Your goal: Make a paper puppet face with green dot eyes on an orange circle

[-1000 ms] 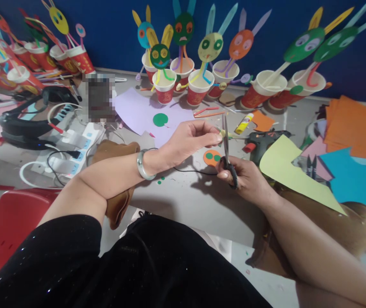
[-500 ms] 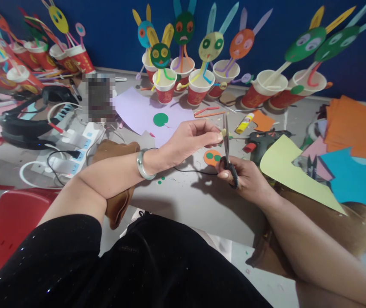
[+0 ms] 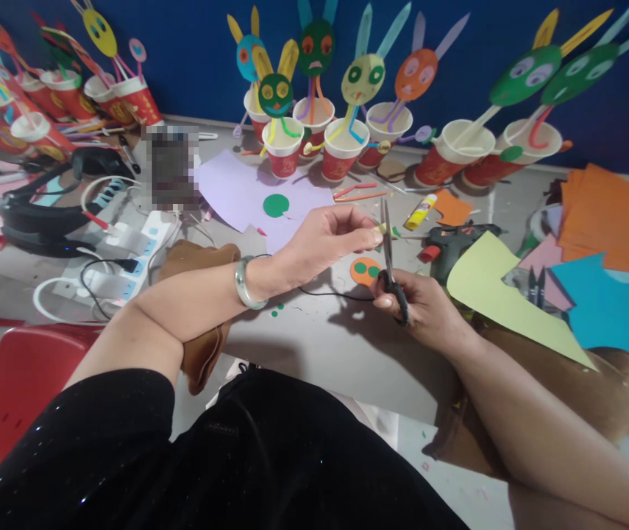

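Observation:
My left hand [image 3: 328, 243] pinches a small piece of yellow paper [image 3: 381, 229] between thumb and fingertips. Wrapped round the black handles of a pair of scissors [image 3: 388, 243], my right hand [image 3: 427, 305] holds them with the blades pointing up, right against the paper. The blades look nearly closed. Below them an orange paper oval [image 3: 364, 271] with two green circles lies on the table, partly behind the right thumb. A green paper circle [image 3: 276, 206] rests on a lilac sheet [image 3: 231, 188] beyond the left hand.
Red paper cups [image 3: 339, 158] with paper bunny heads line the back. To the right lie a glue stick [image 3: 421, 213], a glue gun [image 3: 460, 243], yellow paper [image 3: 502, 294], blue paper [image 3: 612, 309] and orange sheets [image 3: 612, 221]. A power strip [image 3: 126, 269] with cables stands left.
The scissor blades have drawn closer together and the small yellow paper has shifted slightly in my left fingertips. Both arms stay almost where they were.

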`<control>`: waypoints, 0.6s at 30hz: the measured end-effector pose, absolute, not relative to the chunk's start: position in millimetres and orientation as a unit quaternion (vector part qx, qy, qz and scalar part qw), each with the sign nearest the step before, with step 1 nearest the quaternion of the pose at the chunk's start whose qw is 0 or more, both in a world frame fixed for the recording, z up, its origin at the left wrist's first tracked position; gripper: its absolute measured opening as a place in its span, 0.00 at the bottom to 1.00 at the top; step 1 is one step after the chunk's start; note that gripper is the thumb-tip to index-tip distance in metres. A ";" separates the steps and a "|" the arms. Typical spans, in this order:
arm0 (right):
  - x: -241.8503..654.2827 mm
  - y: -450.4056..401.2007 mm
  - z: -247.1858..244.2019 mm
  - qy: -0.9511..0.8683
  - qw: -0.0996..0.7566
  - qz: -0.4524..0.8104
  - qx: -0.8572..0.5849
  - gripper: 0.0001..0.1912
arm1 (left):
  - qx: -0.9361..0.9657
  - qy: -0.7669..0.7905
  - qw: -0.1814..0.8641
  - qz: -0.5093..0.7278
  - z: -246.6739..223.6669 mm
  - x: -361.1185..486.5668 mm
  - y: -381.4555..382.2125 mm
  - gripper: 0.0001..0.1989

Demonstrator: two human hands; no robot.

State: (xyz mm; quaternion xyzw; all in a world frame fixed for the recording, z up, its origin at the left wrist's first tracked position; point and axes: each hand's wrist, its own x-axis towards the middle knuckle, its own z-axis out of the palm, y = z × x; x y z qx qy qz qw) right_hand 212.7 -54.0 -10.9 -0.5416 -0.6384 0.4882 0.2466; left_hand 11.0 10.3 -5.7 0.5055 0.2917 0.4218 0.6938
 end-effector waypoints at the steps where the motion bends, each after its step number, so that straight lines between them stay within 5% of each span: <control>1: 213.1 -54.0 -11.1 -0.639 0.245 0.486 -0.544 0.44 | 0.506 0.292 0.693 0.423 -5.5 11.0 10.2 0.20; 18: 214.6 -54.6 -11.0 -0.641 0.242 0.488 -0.542 0.43 | 0.501 0.301 0.689 0.429 0.3 10.2 10.0 0.22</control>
